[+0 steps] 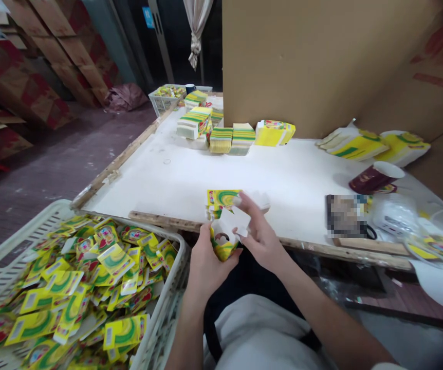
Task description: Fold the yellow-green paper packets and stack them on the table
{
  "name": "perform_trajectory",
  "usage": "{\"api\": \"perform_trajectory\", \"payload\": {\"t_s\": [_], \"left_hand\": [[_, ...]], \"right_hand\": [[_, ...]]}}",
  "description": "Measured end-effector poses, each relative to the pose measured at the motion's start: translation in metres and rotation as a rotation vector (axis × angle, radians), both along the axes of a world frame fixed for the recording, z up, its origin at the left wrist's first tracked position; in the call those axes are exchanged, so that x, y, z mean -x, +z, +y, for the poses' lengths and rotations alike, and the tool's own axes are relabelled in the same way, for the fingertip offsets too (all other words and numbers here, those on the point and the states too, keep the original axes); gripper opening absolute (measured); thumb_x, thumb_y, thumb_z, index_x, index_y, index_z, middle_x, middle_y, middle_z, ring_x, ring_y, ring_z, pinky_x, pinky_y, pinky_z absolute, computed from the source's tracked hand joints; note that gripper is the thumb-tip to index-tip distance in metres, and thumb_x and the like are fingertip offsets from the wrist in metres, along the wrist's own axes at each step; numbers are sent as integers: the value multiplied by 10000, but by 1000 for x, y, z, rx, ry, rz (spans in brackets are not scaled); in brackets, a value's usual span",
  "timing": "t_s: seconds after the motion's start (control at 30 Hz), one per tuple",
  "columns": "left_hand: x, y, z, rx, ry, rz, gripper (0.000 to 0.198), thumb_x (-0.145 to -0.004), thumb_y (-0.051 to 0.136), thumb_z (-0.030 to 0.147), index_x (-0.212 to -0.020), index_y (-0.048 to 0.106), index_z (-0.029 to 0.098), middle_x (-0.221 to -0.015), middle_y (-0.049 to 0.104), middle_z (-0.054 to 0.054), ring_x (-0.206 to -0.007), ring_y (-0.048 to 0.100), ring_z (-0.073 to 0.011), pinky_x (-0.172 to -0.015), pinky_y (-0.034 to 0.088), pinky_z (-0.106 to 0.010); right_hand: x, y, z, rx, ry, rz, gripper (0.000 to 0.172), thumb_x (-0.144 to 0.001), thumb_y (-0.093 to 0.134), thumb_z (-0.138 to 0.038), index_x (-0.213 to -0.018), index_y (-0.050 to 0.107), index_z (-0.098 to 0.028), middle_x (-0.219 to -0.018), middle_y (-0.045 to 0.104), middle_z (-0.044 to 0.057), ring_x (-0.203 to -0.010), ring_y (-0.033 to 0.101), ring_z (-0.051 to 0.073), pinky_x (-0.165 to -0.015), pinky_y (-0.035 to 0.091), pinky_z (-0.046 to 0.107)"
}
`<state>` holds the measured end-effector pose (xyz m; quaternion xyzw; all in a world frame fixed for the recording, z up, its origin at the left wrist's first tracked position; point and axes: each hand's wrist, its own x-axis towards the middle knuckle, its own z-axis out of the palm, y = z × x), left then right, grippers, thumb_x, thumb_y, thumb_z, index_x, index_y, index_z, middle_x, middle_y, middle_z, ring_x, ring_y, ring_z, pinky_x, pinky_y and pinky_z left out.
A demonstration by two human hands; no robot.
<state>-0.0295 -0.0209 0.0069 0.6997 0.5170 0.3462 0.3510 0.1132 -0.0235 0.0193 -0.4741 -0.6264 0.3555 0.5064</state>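
My left hand (209, 264) is wrapped round a small yellow and green printed carton (224, 250), held just off the table's front edge. The carton stands open at the top, and its white inner flaps (234, 223) face up. My right hand (262, 236) is closed on those flaps, with thumb and fingers at the white card. Just behind the hands, a small stack of flat yellow cartons (221, 197) lies on the white table (148, 174). To the left of my left hand stands a white plastic basket (181, 246) heaped with yellow cartons (115, 259).
Bundles of flat cartons (221, 140) line the cardboard partition (302, 67). On the right are more flat bundles (360, 144), a dark red cup (371, 177) and a clear plastic item (397, 218). A second basket (163, 105) stands at the far corner. Large boxes (17, 82) are stacked left.
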Motion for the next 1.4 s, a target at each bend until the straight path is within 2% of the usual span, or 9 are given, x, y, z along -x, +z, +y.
{"api": "perform_trajectory", "payload": {"t_s": [0.1, 0.23, 0.43, 0.57, 0.73, 0.87, 0.97, 1.1, 1.4], "left_hand": [[-1, -4, -2, -169, -54, 11, 639, -635, 632, 163, -1197, 334, 226, -1125, 549, -67, -1002, 570, -199, -825, 469, -321], [0, -9, -2, -304, -38, -1, 619, -638, 608, 124, -1184, 336, 229, -1166, 497, -80, -1064, 535, -207, -881, 446, -339], [0, -8, -2, -257, -3, -22, 653, -620, 632, 154, -1177, 299, 231, -1120, 500, -67, -959, 572, -189, -795, 474, -314], [1, -7, -1, -214, -16, -23, 431, -649, 615, 175, -1007, 379, 225, -961, 520, -27, -843, 573, -160, -732, 475, -287], [1, -18, 1, -209, -7, -63, 516, -685, 595, 210, -1106, 297, 201, -964, 508, -59, -832, 576, -169, -702, 489, -299], [-3, -23, 4, -246, 122, -18, 602, -663, 624, 191, -1158, 281, 177, -1115, 447, -125, -1013, 529, -218, -832, 464, -370], [-3, -18, 5, -207, 161, 73, 512, -667, 617, 183, -1112, 364, 178, -1058, 492, -98, -1014, 520, -233, -862, 444, -398], [5, -12, 6, -193, 151, 149, 490, -654, 642, 214, -1093, 427, 189, -1028, 559, -74, -967, 552, -230, -839, 454, -381], [13, -5, 2, -174, -30, 125, 484, -638, 670, 265, -1087, 495, 228, -1017, 629, -28, -926, 605, -195, -820, 477, -320]], "right_hand": [[7, -9, 3, 262, 296, 213, 471, -847, 498, -254, -1311, 414, -259, -1292, 509, 59, -1166, 493, 224, -967, 427, 400], [10, -13, 5, 358, 287, 328, 538, -789, 590, -308, -1297, 425, -243, -1229, 557, 67, -1128, 526, 215, -971, 417, 395], [6, -13, 5, 263, 254, 255, 686, -788, 557, -500, -1373, 327, -226, -1356, 443, 95, -1229, 431, 230, -1050, 307, 401], [6, -13, 2, 215, 269, 198, 667, -829, 511, -477, -1397, 280, -216, -1372, 437, 92, -1234, 428, 237, -1042, 323, 407], [7, -8, -4, -51, 323, -123, 655, -821, 547, -200, -1404, 256, -263, -1432, 356, 49, -1307, 335, 215, -1084, 271, 406], [4, -11, 0, -146, 145, -178, 538, -826, 397, -30, -1288, 470, -296, -1297, 532, 24, -1216, 465, 170, -1043, 360, 382], [0, -13, 4, -145, 28, -166, 533, -808, 445, -33, -1284, 480, -272, -1269, 557, 44, -1204, 481, 187, -1038, 370, 394], [-9, -10, 5, -142, 146, -387, 476, -815, 449, -58, -1254, 521, -229, -1351, 468, 87, -1275, 394, 228, -1025, 379, 407], [-35, 19, 12, -57, 388, -566, 317, -766, 595, -125, -1046, 668, -254, -1232, 546, 90, -1140, 525, 234, -941, 434, 375]]}}
